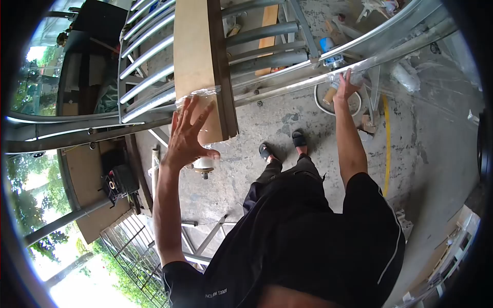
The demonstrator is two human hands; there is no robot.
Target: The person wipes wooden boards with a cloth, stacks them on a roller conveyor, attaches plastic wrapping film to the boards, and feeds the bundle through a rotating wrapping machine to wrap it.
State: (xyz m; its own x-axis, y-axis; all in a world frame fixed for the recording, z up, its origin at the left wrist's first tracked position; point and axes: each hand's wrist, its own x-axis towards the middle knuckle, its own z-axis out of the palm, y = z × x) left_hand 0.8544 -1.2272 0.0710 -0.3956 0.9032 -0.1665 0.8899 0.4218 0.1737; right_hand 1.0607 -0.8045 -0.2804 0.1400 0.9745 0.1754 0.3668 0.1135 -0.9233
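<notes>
My left hand (189, 134) is spread, its fingers lying against the near end of a long tan board-like package (194, 49) with a dark brown side. Clear plastic film (205, 92) is wound around that package near its end, just by my fingertips. My right hand (347, 89) is out to the right by a metal rail, around what looks like a roll of clear stretch film (330, 95) with a cardboard core poking out. One finger points upward, and the palm side is hidden. A blue-labelled can or bottle (327, 45) is just beyond that hand.
The package lies across a roller conveyor (149, 61) with a curved metal rail (287, 87). Below are a concrete floor with a yellow line (387, 149), a white hoop (321, 105) and metal frame legs (210, 236). A dark machine (120, 182) stands at left; plastic-wrapped items (405, 77) at right.
</notes>
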